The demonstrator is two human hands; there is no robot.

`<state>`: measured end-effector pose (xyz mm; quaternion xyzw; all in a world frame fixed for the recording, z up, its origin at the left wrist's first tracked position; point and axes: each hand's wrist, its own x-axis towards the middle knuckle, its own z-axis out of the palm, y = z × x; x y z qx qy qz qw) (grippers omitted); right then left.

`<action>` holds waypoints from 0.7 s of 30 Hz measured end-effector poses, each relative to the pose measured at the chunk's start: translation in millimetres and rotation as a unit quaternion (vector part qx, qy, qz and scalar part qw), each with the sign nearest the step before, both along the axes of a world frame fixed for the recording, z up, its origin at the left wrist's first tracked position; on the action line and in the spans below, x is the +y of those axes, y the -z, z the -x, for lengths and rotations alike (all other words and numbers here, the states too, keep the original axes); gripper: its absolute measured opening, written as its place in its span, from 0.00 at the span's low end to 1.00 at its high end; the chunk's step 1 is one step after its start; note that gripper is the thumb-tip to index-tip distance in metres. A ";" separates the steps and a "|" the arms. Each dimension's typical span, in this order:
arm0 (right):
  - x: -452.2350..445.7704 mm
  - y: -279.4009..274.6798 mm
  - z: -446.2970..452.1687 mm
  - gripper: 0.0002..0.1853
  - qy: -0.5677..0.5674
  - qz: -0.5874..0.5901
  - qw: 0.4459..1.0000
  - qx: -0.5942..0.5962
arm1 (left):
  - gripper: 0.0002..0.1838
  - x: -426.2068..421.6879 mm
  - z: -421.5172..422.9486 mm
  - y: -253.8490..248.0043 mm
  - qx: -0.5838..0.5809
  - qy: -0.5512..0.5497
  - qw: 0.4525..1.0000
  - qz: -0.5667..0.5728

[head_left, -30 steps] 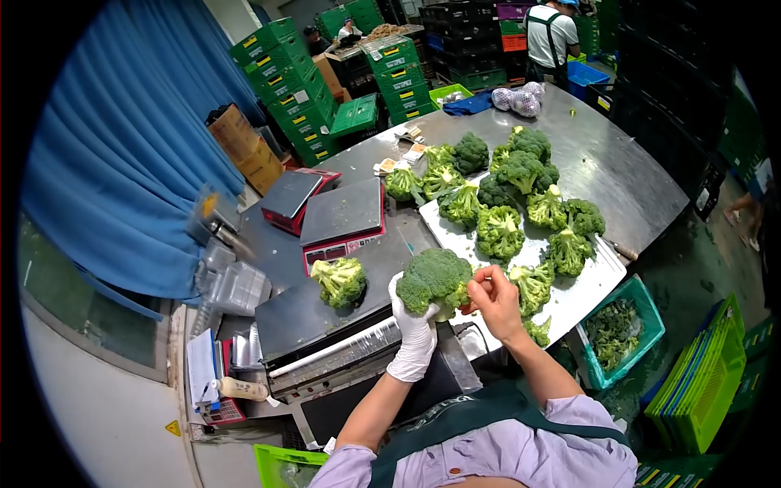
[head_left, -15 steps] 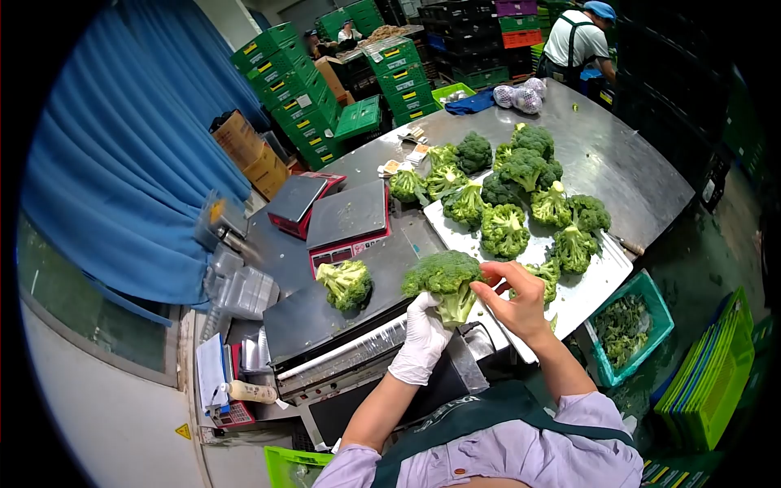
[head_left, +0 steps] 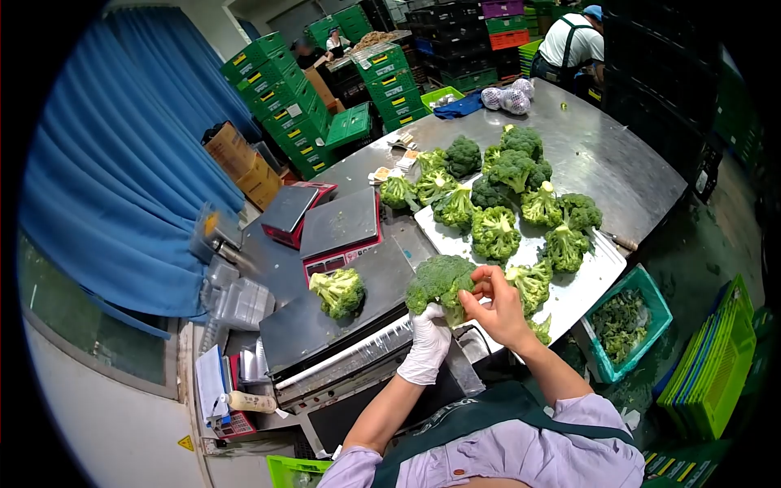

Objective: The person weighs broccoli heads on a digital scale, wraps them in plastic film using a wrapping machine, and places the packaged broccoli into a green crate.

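My left hand (head_left: pixel 427 342), in a white glove, is closed around the stem of a broccoli head (head_left: pixel 440 283), its dark green crown facing up. My bare right hand (head_left: pixel 498 309) is at the crown's right edge, with thumb and curled fingers pinching there. A paler broccoli head (head_left: pixel 338 293) lies on its side on the dark flat plate (head_left: pixel 293 333) of the wrapping machine, left of my hands. Several more broccoli heads (head_left: pixel 496 233) are piled on and around the white cutting board (head_left: pixel 598 262), beyond my right hand.
Two red scales (head_left: pixel 342 224) stand behind the wrapping machine. A knife handle (head_left: pixel 622 241) rests at the board's right edge. Trimmings fill a teal crate (head_left: pixel 651 333) on the right, near stacked lime-green crates (head_left: pixel 716 358). A co-worker (head_left: pixel 572 45) bends beyond the steel table (head_left: pixel 618 154).
The held broccoli has turned, so its crown now faces me more and less stem shows. My right hand stays at its edge, fingers slightly more curled. The whole view has shifted slightly.
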<state>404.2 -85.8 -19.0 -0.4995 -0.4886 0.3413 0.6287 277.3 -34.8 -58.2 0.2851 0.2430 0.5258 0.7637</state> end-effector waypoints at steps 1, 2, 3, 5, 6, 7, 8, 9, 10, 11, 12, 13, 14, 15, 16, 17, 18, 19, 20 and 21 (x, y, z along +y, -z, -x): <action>0.6 5.0 -1.0 0.17 -0.009 -0.017 1.000 -0.018 | 0.31 -0.9 1.1 -0.9 -0.016 -0.010 1.000 -0.004; 1.0 9.1 -1.1 0.16 -0.019 -0.034 0.999 -0.036 | 0.31 -0.5 1.9 2.3 -0.016 -0.011 1.000 -0.003; 1.1 11.0 -0.6 0.15 -0.025 -0.024 0.999 -0.016 | 0.32 1.5 2.8 7.2 0.010 -0.037 0.999 -0.017; 1.8 17.2 1.3 0.15 -0.011 -0.028 0.999 -0.022 | 0.32 2.6 2.4 9.2 0.035 -0.064 0.997 -0.031; 2.0 19.8 2.0 0.15 0.002 -0.031 0.999 -0.029 | 0.33 2.2 2.2 8.1 0.020 -0.057 0.998 -0.027; 2.6 21.5 2.4 0.15 0.002 -0.031 0.999 -0.030 | 0.33 1.9 2.2 6.3 0.005 -0.050 0.998 -0.024; 3.4 22.7 2.6 0.15 0.003 -0.040 0.999 -0.022 | 0.33 1.0 1.0 1.9 0.005 -0.051 0.998 -0.024; 3.5 23.2 2.8 0.15 0.004 -0.048 0.999 -0.014 | 0.33 -1.2 -0.6 -4.6 0.003 -0.043 0.999 -0.011; 3.3 21.7 3.4 0.15 0.002 -0.048 0.999 -0.015 | 0.33 -3.1 -1.9 -10.0 0.001 -0.036 0.999 0.003; 3.6 18.9 4.4 0.15 0.002 -0.048 0.998 0.048 | 0.33 -4.0 -2.4 -14.2 0.001 -0.037 0.999 0.004; 4.0 17.2 4.9 0.15 0.003 -0.049 0.993 0.110 | 0.32 -4.1 -2.5 -18.2 0.007 -0.011 1.000 0.025; 4.8 18.6 4.1 0.14 0.002 -0.058 0.993 0.101 | 0.32 -3.6 -2.3 -20.3 0.012 0.015 0.999 0.047; 4.9 17.7 3.0 0.14 0.001 -0.058 0.993 0.101 | 0.32 -2.9 -1.8 -20.8 0.012 0.015 0.999 0.047; 5.0 15.8 1.6 0.14 -0.009 -0.038 0.994 0.104 | 0.31 -2.2 -1.4 -21.2 0.013 0.034 0.997 0.063; 4.6 14.4 0.5 0.14 -0.019 -0.017 0.994 0.106 | 0.30 -1.5 -1.3 -21.2 0.014 0.054 0.995 0.079; 3.8 13.6 -1.0 0.14 -0.019 -0.017 0.994 0.106 | 0.30 -0.2 -1.9 -19.8 0.012 0.063 0.994 0.085; 3.0 13.0 -2.5 0.15 -0.041 -0.008 0.989 0.143 | 0.30 1.4 -1.7 -16.4 0.012 0.063 0.994 0.085; 2.6 12.8 -3.4 0.15 -0.062 0.000 0.982 0.180 | 0.31 3.3 -1.2 -12.3 0.004 0.066 0.994 0.091; 2.4 13.1 -2.6 0.15 -0.062 0.000 0.982 0.180 | 0.32 3.9 -0.9 -11.0 -0.004 0.068 0.993 0.097; 1.7 14.0 -1.0 0.16 -0.047 -0.011 0.987 0.154 | 0.32 3.6 -0.7 -11.0 -0.004 0.068 0.993 0.098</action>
